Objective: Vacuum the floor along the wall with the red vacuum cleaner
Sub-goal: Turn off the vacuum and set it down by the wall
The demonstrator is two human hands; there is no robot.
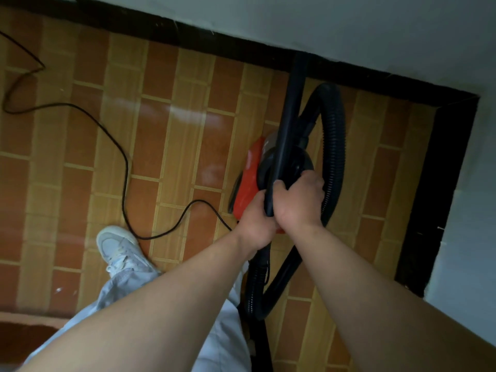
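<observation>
A red vacuum cleaner with a black top sits on the brick-patterned floor, partly hidden behind my hands. Its long black wand runs from my hands up to the black skirting at the foot of the pale wall; the nozzle end is lost against the dark skirting. My left hand grips the wand low down, and my right hand grips it just above. A ribbed black hose loops from the cleaner round to the right and down past my wrists.
A black power cord snakes over the floor from the far left to the cleaner. My left foot in a pale sneaker stands near it. A second wall with black skirting forms a corner at the right.
</observation>
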